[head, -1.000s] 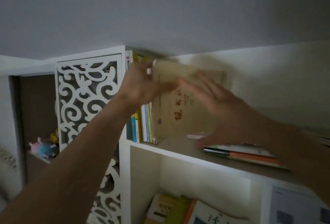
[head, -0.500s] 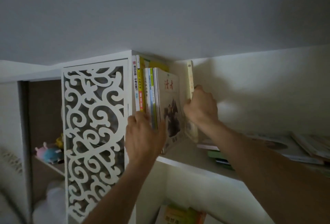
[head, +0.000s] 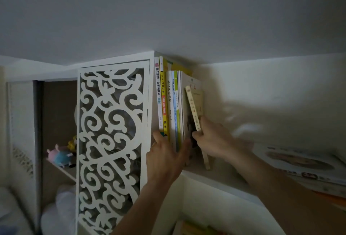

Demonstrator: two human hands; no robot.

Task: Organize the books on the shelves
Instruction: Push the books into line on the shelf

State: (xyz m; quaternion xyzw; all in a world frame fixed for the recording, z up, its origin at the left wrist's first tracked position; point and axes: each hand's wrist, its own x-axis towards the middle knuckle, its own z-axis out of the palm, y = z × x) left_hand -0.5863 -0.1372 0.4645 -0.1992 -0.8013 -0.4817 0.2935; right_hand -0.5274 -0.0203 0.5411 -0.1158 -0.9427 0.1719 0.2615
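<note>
A row of upright books [head: 168, 102] is seen at the left end of the upper shelf [head: 222, 176], packed against the white side panel of the bookcase. The spines, from the left, are white, yellow, white, light blue and green, followed by a larger book with its front cover partly exposed.

The left hand [head: 164, 157] is pressed against the lower part of this row, with the thumb set against the right side of the stack and the fingers laid over the bottoms of the left spines; the row is gripped between them.

A cream-coloured book [head: 194, 111] is held by the right hand [head: 213, 139] just to the right of the row. It is tilted, with its top leaning left against the exposed cover and its foot resting further right on the shelf board. The fingers are curled around its lower spine.

A carved white fretwork door [head: 112, 148] is noted to the left of the books. Behind it, in an open compartment, soft toys [head: 60, 155] are lying on a lower board. At the right end of the upper shelf a pile of flat-lying books [head: 303, 167] is recorded, well apart from the upright row. Further book tops are partly visible in the compartment below, too dim to identify.
</note>
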